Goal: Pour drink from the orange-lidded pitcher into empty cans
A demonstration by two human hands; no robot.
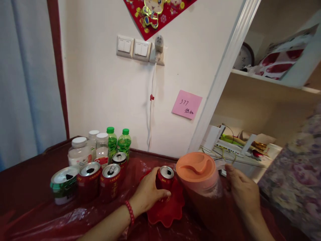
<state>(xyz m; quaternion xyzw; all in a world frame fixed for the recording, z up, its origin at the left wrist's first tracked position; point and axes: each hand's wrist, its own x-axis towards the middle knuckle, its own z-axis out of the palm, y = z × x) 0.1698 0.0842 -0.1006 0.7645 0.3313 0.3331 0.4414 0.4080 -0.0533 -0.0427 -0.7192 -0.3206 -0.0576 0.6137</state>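
My left hand, with a red bead bracelet at the wrist, is wrapped round an opened red drink can. The can is upright over a red scalloped plate; whether its base touches the plate is hidden. To its right is a clear pitcher with an orange lid, its spout side toward the can. My right hand grips the pitcher's handle, its fingers closed and partly out of sight behind it. The lower part of the pitcher is dark against the table.
On the left of the dark red table stand several opened cans, among them a green-and-white can and a red can. Behind them are white-capped jars and green-capped bottles. A white cord hangs down the wall.
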